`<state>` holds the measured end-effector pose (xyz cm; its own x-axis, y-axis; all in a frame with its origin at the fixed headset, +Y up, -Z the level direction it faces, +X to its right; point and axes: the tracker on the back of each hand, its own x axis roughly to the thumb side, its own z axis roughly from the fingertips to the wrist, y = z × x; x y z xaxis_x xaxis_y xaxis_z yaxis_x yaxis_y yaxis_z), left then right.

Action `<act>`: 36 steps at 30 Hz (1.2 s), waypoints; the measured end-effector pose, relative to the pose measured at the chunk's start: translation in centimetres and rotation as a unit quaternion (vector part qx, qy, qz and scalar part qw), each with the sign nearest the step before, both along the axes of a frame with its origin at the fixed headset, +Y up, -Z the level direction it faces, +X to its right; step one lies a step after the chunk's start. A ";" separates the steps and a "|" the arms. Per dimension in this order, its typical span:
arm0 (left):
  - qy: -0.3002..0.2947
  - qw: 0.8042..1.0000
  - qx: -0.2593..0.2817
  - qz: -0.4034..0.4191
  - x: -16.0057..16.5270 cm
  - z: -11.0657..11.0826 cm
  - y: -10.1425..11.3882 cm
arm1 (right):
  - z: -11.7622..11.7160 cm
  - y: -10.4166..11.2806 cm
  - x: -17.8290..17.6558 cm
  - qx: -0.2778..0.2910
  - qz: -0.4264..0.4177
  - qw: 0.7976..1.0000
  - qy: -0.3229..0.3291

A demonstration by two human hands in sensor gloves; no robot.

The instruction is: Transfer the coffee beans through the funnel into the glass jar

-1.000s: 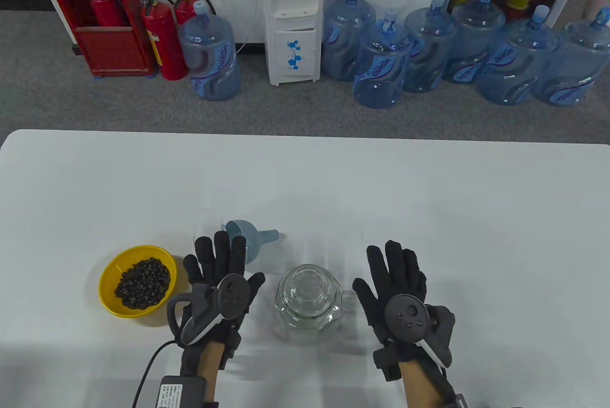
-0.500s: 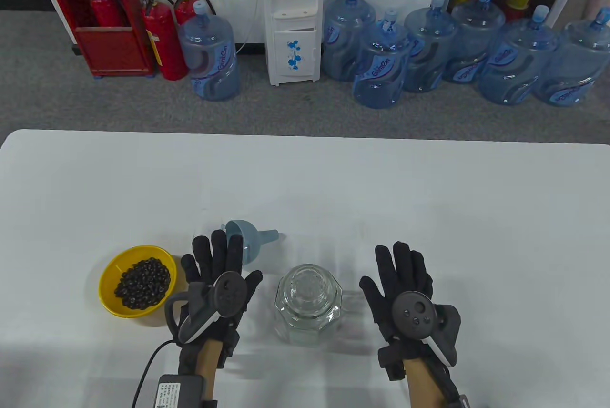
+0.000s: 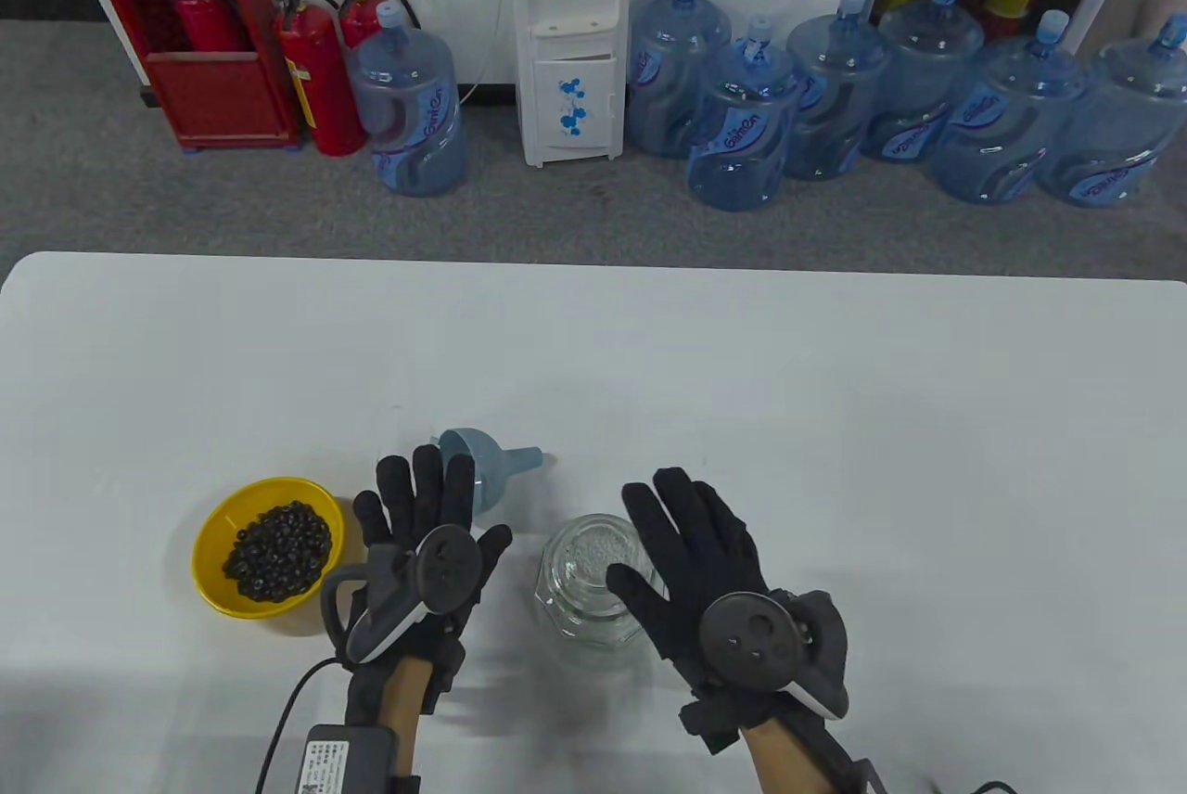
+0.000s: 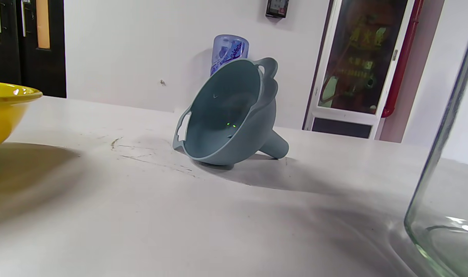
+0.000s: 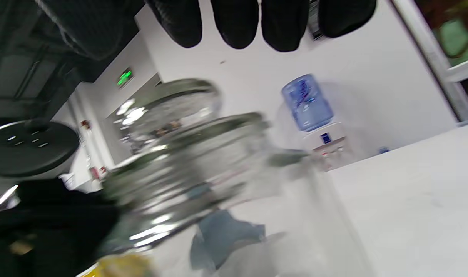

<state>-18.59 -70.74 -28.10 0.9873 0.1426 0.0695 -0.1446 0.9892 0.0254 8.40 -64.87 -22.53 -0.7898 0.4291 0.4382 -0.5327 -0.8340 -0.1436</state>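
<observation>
At the near edge of the desk (image 3: 835, 386), we see that our right hand (image 3: 705, 571) has swung in from the right over the last half second, so that it now hangs over the right side of the glass jar (image 3: 584, 590), where before it lay well apart from it. Its fingers (image 3: 649, 506) are spread and straight; they reach past the jar's lid (image 3: 593, 548), and we cannot tell whether the palm touches the glass yet. The right wrist view, blurred by motion, shows the lidded jar top just under the fingertips, with nothing gripped. Our left hand (image 3: 427, 544) has stayed put, flat and open between the jar and the yellow bowl (image 3: 209, 553), holding nothing. The coffee beans (image 3: 278, 550) all lie in that bowl, to the left of the left hand, and none are in the jar. Just beyond the left fingertips the blue funnel (image 3: 487, 465) lies on its side, spout pointing right; the left wrist view shows it resting on its rim and spout, untouched. We judge that the right hand is going for the lid, which must come off before the funnel can sit in the jar's mouth, so the task is at its very start. Smooth glass may slip under a glove.
</observation>
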 end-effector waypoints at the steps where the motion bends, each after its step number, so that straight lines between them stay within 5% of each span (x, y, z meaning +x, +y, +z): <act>1: 0.000 1.000 -0.001 0.001 0.0 0.0 0.0 | 0.0 0.2 -0.8 -0.005 0.021 1.000 0.009; 12: 0.002 1.000 -0.009 0.004 -0.1 0.0 -0.1 | -0.5 0.0 -4.2 -0.015 0.179 0.984 -0.023; 36: 0.007 1.000 -0.018 0.003 -0.3 -0.1 -0.1 | -1.4 0.7 -4.1 -0.031 0.129 0.991 0.006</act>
<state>-18.87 -70.80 -28.22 0.9873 0.1508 0.0500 -0.1506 0.9886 -0.0075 4.35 -64.22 -23.94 -0.8722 0.2400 0.4263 -0.3017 -0.9498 -0.0825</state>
